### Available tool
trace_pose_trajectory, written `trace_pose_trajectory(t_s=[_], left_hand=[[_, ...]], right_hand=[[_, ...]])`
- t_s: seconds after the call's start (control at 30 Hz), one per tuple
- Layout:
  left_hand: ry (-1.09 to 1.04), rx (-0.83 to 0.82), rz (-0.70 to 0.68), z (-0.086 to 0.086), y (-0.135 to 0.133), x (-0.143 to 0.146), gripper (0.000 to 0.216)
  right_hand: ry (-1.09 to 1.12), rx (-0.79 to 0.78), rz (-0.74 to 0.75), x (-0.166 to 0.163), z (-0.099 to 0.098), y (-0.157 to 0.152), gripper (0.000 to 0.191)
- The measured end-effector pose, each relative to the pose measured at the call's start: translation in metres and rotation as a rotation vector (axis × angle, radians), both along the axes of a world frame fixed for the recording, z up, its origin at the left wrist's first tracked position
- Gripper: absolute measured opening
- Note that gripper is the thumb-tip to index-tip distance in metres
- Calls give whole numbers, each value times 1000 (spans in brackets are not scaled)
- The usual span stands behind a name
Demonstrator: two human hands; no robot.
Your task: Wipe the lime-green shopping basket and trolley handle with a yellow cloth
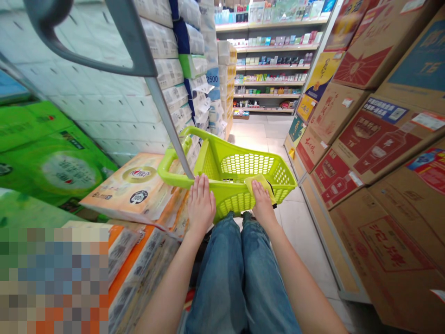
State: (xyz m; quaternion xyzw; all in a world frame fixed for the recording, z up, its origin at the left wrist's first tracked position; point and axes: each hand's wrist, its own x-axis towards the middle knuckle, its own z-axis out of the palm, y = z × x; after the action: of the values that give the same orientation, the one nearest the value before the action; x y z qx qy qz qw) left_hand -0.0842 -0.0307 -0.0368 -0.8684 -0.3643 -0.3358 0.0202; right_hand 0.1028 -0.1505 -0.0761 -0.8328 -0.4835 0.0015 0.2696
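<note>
Head view, left hand: the left hand [201,204] lies flat on the near rim of the basket, fingers stretched out, gripping nothing visible, beside the foot of the rod [170,125].
Right hand: the right hand [263,202] is laid over the cloth [267,184] on the same rim, farther right; whether it clenches the cloth, I cannot tell.
Cloth: yellow, partly hidden under the fingers, with a dark edge.
Basket: the green basket [231,189] sits just beyond the knees; the jeans [222,278] hide part of its underside.
Handle: the grey handle [137,39] is cut off at the top.
Near left: a pixelated block [54,280] masks the corner.
Orange pack: the orange pack [128,185] shows "100%"; its logo is hard to read.
Far left: a tall pack [212,79] reads "2500".
Right: a red-printed carton [375,141] appears to read "T6".
Far shelves: labels on the shelves [271,67] are too small to read.
</note>
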Motion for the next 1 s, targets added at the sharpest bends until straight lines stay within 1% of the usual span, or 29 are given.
trace_pose_trajectory(t_s=[0.07, 0.13, 0.2, 0.27, 0.3, 0.33, 0.4, 0.47, 0.53, 0.7, 0.83, 0.93, 1.0], left_hand=[[1, -6, -1, 0, 0, 0, 59], [8, -7, 2, -1, 1, 0, 58], [14, -5, 5, -1, 1, 0, 58], [19, -4, 9, -1, 2, 0, 58], [23, -4, 11, -1, 2, -1, 58], [30, -3, 14, -1, 2, -1, 57], [41, 2, 17, 0, 1, -1, 57], [40, 10, 16, 0, 1, -2, 56], [28, 19, 11, -1, 1, -1, 57], [8, 26, 8, -3, 1, 0, 58], [2, 23, 2, -2, 0, 0, 58], [-3, 12, 0, -1, 0, 0, 58], [0, 12, 0, -1, 0, -1, 58]], right_hand=[[24, -24, -47, -6, 6, 6, 88], [65, -47, -61, -21, 17, 17, 87], [93, -47, 11, -43, 31, 32, 87], [102, -15, 168, -66, 45, 47, 86], [107, 7, 228, -76, 51, 53, 82], [110, 24, 269, -85, 56, 57, 79], [113, 38, 298, -93, 60, 61, 76], [104, 32, 293, -91, 58, 58, 79], [81, 35, 281, -81, 50, 52, 85], [26, 23, 183, -45, 25, 30, 88], [11, 11, 96, -20, 9, 10, 92], [5, 16, 54, -10, 4, 1, 92], [22, 4, 17, -10, 5, 1, 91]])
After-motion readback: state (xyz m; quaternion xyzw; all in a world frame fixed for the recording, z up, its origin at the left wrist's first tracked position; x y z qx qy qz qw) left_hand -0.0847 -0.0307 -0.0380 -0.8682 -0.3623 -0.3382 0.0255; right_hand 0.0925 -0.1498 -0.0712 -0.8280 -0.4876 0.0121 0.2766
